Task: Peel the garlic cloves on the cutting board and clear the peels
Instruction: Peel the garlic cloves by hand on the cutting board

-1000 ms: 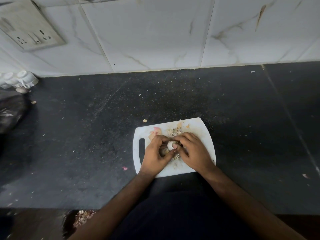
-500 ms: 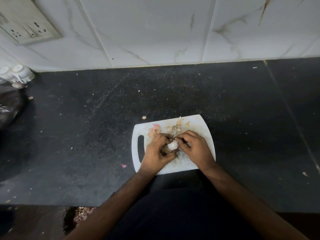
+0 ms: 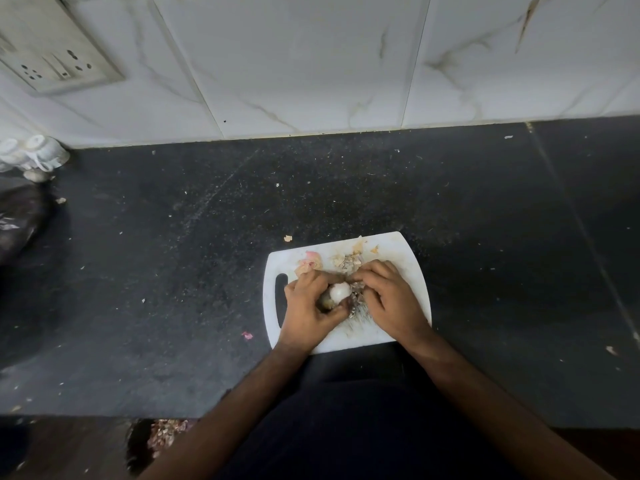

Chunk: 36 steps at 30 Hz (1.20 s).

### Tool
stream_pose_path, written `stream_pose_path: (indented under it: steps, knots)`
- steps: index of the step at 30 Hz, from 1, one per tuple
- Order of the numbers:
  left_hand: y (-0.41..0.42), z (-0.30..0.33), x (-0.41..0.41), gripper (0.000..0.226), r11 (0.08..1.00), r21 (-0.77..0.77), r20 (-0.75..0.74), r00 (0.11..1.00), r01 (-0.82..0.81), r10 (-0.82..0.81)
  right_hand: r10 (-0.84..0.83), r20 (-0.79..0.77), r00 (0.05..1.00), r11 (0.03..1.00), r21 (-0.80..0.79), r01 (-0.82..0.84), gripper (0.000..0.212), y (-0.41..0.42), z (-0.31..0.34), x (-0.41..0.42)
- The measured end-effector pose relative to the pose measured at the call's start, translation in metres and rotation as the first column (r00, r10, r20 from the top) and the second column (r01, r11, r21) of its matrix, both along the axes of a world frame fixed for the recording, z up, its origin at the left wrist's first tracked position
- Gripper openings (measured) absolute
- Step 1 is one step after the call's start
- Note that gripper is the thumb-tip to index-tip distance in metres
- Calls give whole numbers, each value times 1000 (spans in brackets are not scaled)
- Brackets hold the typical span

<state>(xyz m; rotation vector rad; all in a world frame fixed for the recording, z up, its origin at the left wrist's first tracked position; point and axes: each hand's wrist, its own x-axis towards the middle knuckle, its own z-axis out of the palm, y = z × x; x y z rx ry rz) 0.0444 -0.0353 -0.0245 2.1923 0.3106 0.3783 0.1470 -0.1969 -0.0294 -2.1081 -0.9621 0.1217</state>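
- White plastic cutting board (image 3: 412,258) with a handle slot on its left side lies on a dark speckled counter (image 3: 173,271), at 6 o'clock from the frame's middle
- Left hand (image 3: 308,306) curls its fingers and thumb round a pale, peeled-looking garlic clove (image 3: 340,292), held just above the board's middle
- Right hand (image 3: 391,299), at 3 o'clock from the clove, has curled fingers with tips at the clove's skin; whether they pinch peel I cannot tell
- Papery peels (image 3: 348,261) lie at 12 o'clock on the board, more beneath the hands
- Tiled wall (image 3: 311,64) with a socket plate (image 3: 52,57) at 10 o'clock
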Motion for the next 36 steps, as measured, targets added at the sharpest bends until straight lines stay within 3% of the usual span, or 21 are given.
stream_pose_path:
  steps: [6, 10, 15, 20, 24, 27, 30, 34, 36]
  knots:
    - [3, -2, 2, 32, 999, -30, 29, 999, -23, 24, 56, 168, 984, 971, -237, -15, 27, 6, -7, 0]
    - [11, 0, -5, 35, 996, 84, -16, 1000, 25, -24, 92, 245, 965, 942, -336, -5, 26, 8, -4, -2]
    - [9, -2, -9, 43, 999, 46, 1, 1000, 0, 0, 121, 402, 908, 903, -424, 67, 18, 13, -7, -6]
    - [11, -3, -11, 43, 1000, 20, 31, 999, 23, -23, 65, 337, 939, 900, -426, 90, 23, 14, -5, -6]
    - [11, -4, -14, 41, 994, 49, 34, 994, 102, -104, 3, 156, 988, 970, -242, 35, 32, 9, -4, -3]
    - [12, -4, -14, 51, 995, 31, 36, 994, 98, -100, 52, 174, 983, 986, -164, -24, 25, 4, -3, -4]
    - [11, -3, -14, 56, 996, 34, 23, 996, 87, -87, 78, 184, 980, 985, -168, -47, 27, 3, -5, -4]
    - [9, 0, -14, 65, 997, -71, -28, 999, 30, -32, 94, 201, 975, 981, -188, -56, 29, 3, -6, -3]
    - [8, -5, -13, 62, 999, 46, -49, 999, -3, 5, 124, 220, 968, 972, -221, -74, 30, 3, -4, -5]
